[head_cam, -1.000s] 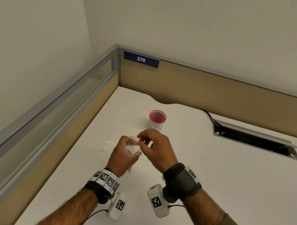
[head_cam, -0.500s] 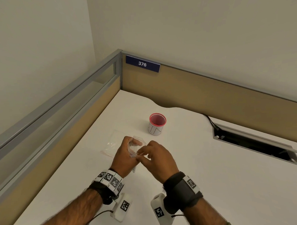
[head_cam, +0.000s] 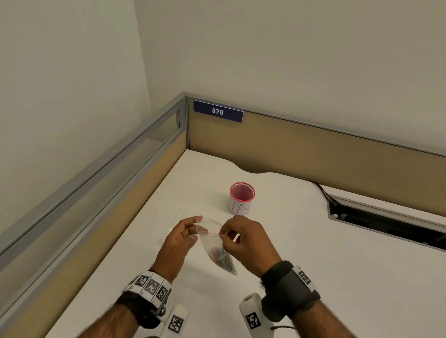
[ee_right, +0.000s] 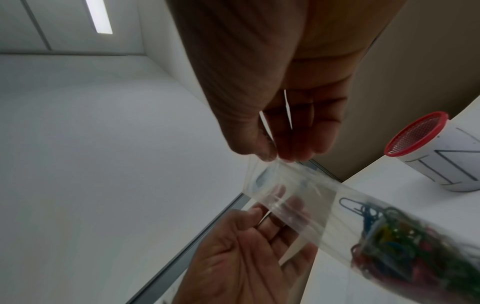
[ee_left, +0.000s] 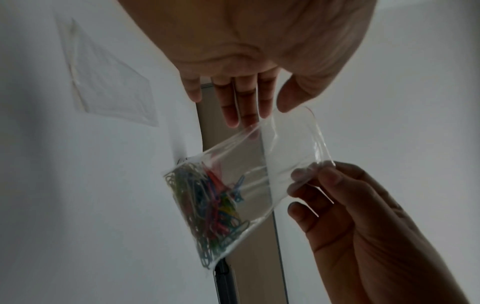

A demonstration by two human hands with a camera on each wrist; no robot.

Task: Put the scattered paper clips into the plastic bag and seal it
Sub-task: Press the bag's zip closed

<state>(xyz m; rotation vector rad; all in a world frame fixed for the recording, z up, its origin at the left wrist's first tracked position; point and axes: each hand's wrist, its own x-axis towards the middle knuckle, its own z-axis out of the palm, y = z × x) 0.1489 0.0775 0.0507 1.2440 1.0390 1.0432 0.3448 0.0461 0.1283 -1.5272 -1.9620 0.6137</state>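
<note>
A small clear plastic bag [head_cam: 215, 245] hangs above the white desk [head_cam: 324, 279], with a bunch of coloured paper clips [head_cam: 224, 258] at its bottom. My left hand [head_cam: 196, 228] pinches the left end of the bag's mouth. My right hand [head_cam: 223, 234] pinches the right end. The mouth is stretched between them, its two lips slightly apart. In the left wrist view the bag [ee_left: 272, 164] and the clips [ee_left: 213, 205] hang between both hands. The right wrist view shows thumb and fingers pinching the bag [ee_right: 298, 195].
A white cup with a red rim [head_cam: 242, 197] stands just beyond the hands. A second clear bag [ee_left: 109, 86] lies flat on the desk to the left. A cable slot [head_cam: 393, 225] opens at the right. Partition walls close the desk's left and far sides.
My right hand came down from above the bag and took its top edge. Both hands then drew apart, pulling the mouth taut, so the bag now hangs between them.
</note>
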